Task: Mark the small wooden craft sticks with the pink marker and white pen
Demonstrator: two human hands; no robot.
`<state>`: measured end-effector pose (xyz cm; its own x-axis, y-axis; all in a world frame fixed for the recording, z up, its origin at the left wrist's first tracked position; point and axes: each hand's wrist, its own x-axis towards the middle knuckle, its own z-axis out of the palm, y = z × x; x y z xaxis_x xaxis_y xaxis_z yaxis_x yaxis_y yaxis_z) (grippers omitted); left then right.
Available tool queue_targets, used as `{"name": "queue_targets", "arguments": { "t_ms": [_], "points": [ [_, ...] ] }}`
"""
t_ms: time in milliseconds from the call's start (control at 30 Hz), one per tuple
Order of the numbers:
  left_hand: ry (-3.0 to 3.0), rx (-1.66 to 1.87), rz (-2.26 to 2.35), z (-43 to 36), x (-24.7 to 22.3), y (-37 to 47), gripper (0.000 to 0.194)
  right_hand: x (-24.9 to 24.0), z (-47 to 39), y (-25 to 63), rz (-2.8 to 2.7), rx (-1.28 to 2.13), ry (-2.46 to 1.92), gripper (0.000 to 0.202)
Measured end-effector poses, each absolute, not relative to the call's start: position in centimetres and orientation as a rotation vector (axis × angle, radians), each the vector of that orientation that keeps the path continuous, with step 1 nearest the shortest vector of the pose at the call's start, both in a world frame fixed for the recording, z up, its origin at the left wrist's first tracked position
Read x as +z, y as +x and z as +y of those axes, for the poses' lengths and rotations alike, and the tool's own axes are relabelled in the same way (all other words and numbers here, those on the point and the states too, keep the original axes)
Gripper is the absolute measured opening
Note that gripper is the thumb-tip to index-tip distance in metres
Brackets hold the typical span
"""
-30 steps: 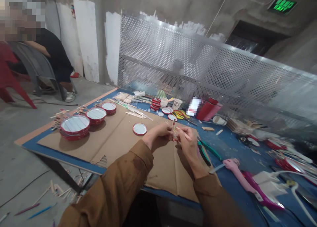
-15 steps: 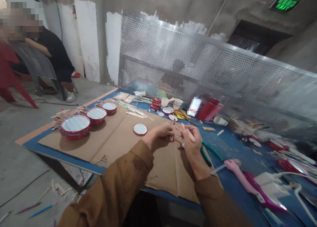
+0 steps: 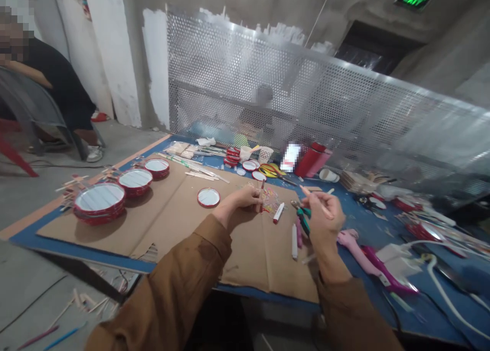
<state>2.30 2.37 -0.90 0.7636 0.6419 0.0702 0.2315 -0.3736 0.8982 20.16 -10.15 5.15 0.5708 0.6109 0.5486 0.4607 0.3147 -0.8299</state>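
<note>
My left hand (image 3: pixel 248 197) is closed around a short, thin brown stick (image 3: pixel 262 188) that stands upright over the cardboard sheet (image 3: pixel 245 243). Colourful small rubber bands (image 3: pixel 271 200) lie loose just beyond it. To the right, my right hand (image 3: pixel 326 215) is closed on a pale pinkish stick (image 3: pixel 306 191), whose tip pokes out past the fingers. Pliers with teal handles (image 3: pixel 303 220) lie beside and partly beneath this hand. Between the hands rests a white marker with a red end (image 3: pixel 278 213). A round red-rimmed lid (image 3: pixel 209 197) sits left of my left hand.
Stacks of red-rimmed round pieces (image 3: pixel 100 200) stand at the left with sticks beside them. Yellow-handled scissors (image 3: pixel 271 170), a phone (image 3: pixel 290 157) and a red cylinder (image 3: pixel 312 159) line the back. A pink glue gun (image 3: pixel 367 261) and white cables (image 3: pixel 436 269) occupy the right.
My right hand has moved away to the right from my left hand, carrying the pale stick. The rubber bands, marker and pliers' head have come into sight. The view has turned slightly right.
</note>
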Motion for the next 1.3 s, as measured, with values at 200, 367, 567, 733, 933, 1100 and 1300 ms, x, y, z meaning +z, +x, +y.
{"name": "queue_targets", "arguments": {
  "t_ms": [200, 367, 567, 733, 933, 1100, 1300],
  "points": [
    [1.998, 0.487, 0.660, 2.7, -0.9, 2.4, 0.026, 4.3, -14.9, 24.0, -1.186, -0.092, -1.594, 0.031],
    [2.039, 0.520, 0.673, 2.8, -1.0, 2.4, 0.031, 1.2, -15.7, 25.3, -1.439, -0.076, -1.690, 0.034],
    [2.094, 0.497, 0.616, 2.9, -0.8, 2.3, 0.037, 0.8, -13.9, 24.8, -1.857, -0.428, -1.884, 0.030],
    [2.073, 0.483, 0.645, 2.8, -0.5, 2.3, 0.032, 0.7, -13.3, 23.8, -1.901, -0.578, -2.090, 0.027],
    [2.091, 0.524, 0.629, 2.9, -0.7, 2.4, 0.036, 0.3, -13.8, 23.4, -1.765, -0.684, -2.184, 0.024],
    [2.078, 0.508, 0.650, 2.8, -0.9, 2.5, 0.036, 0.3, -14.0, 23.3, -1.721, -0.796, -2.175, 0.025],
    [2.092, 0.487, 0.681, 2.7, -0.7, 2.6, 0.037, 0.5, -14.2, 22.8, -1.731, -0.730, -2.309, 0.028]
  ]
}}
